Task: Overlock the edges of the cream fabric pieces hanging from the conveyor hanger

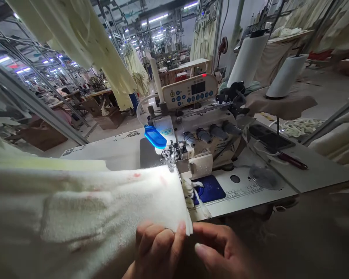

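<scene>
Wrists of both hands cut off

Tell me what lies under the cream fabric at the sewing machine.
The cream fabric lies over the sewing machine's table and reaches the presser foot. Left hand and right hand pinch its near corner. The table surface beneath it is covered and cannot be seen.

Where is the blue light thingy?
In the head view, the blue lamp sits left of centre on the sewing machine, just above its needle area and beyond the cream cloth.
</scene>
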### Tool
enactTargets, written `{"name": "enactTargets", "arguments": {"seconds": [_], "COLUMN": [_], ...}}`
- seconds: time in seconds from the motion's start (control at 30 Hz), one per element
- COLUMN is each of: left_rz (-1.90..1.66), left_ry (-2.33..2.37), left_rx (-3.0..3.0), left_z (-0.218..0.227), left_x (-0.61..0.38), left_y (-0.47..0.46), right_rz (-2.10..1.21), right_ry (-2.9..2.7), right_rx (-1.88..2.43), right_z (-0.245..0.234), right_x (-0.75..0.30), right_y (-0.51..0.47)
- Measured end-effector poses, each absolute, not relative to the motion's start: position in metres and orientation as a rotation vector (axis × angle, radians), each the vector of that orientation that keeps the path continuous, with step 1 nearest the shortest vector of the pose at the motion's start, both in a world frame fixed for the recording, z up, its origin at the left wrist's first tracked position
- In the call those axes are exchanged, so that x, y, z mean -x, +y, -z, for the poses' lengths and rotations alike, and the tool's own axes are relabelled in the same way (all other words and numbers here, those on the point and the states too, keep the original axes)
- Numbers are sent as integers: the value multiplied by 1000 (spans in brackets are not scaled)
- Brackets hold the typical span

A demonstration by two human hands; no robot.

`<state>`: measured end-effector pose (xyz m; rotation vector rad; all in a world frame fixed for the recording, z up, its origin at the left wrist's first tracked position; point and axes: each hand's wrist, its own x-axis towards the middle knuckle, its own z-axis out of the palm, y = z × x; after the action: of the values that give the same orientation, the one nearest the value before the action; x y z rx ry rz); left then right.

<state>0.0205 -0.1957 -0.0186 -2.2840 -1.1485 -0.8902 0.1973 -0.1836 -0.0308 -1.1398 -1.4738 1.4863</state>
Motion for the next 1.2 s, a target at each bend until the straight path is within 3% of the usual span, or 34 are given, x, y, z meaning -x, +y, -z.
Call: {"name": "enactTargets", "arguments": {"seconds": [0.1, 0.17, 0.27, 0.7, 1.2], "left_rz": [881, 983, 1037, 596, 172], "left_ry": [-1105, -1030, -1031, -1191, -1541], "left_rx": [2314, 2313, 2299, 2387, 2630], "left_z": [21, 25, 30, 10, -24], "left_x": [-21, -23, -24, -5, 6], "left_y": [-193, -187, -174, -136, -68], "right_rz": [-751, -530, -416, -109, 97], "right_ry": [-1841, -2000, -2071, -1866, -1844], "right_rx": [1136, 975, 812, 767, 1027], "right_z": [34, 35, 34, 38, 24], "right_x": [-203, -206, -206, -186, -177], "right_y": [-176, -168, -158, -110, -88]}}
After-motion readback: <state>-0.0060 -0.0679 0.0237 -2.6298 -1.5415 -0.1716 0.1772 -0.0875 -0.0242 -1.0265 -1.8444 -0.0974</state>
